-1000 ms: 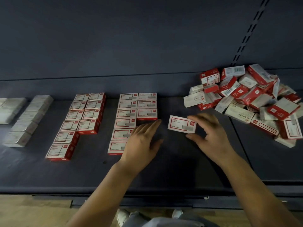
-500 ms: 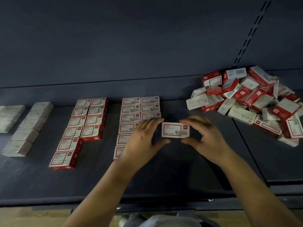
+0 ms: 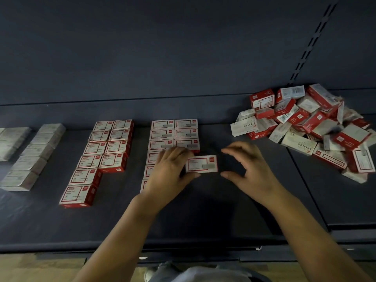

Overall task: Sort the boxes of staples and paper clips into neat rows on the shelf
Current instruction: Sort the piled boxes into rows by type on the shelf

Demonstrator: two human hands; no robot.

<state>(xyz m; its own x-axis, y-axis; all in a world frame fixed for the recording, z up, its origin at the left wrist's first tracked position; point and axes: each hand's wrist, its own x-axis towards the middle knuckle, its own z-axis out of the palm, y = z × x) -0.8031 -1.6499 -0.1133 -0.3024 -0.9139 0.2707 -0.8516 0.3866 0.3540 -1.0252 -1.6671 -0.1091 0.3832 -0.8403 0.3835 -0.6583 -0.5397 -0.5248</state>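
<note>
Left hand (image 3: 169,171) pinches a red-and-white box (image 3: 201,164) on the dark shelf (image 3: 203,210), just below the two-column rows (image 3: 174,133); right hand (image 3: 249,169) hovers beside it, fingers curved, grasping nothing. Boxes in the pile (image 3: 309,127) read "STAPLES"; other print blurred

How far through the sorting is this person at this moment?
Done: pale boxes stand in rows on the left, and red-and-white boxes fill two double blocks. In hand: the left hand pinches a single box just below the right block's shorter column; the right hand hovers open beside it, not touching. Left: the loose pile at the right, so roughly midway.
</note>
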